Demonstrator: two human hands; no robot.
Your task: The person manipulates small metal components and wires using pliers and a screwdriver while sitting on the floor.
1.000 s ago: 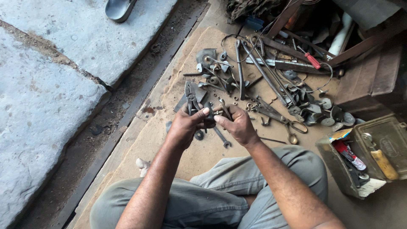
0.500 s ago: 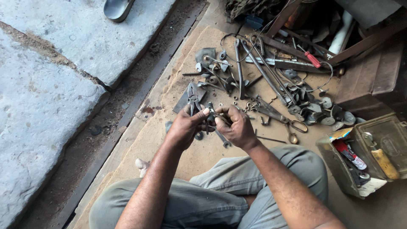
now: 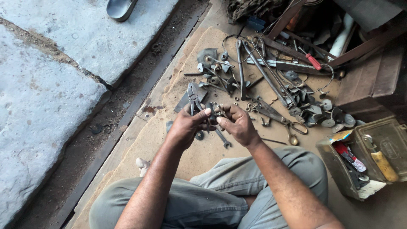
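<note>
I sit cross-legged on a brown board (image 3: 186, 157). My left hand (image 3: 186, 125) grips dark pliers (image 3: 193, 96) whose handles point away from me. My right hand (image 3: 239, 125) pinches a small metal part (image 3: 217, 111) against the pliers' jaws; what the part is I cannot tell. Both hands meet above a small spanner (image 3: 222, 139) lying on the board. Scissors (image 3: 280, 118) lie just right of my right hand.
Several long rods, wrenches and washers (image 3: 263, 76) lie spread over the far part of the board. A red-handled screwdriver (image 3: 313, 61) is at the back. An open metal box (image 3: 364, 157) of tools stands at the right. Stone slabs (image 3: 51, 85) lie to the left.
The pliers in my left hand have turned more upright and both hands have drawn slightly closer together. The rest has not moved.
</note>
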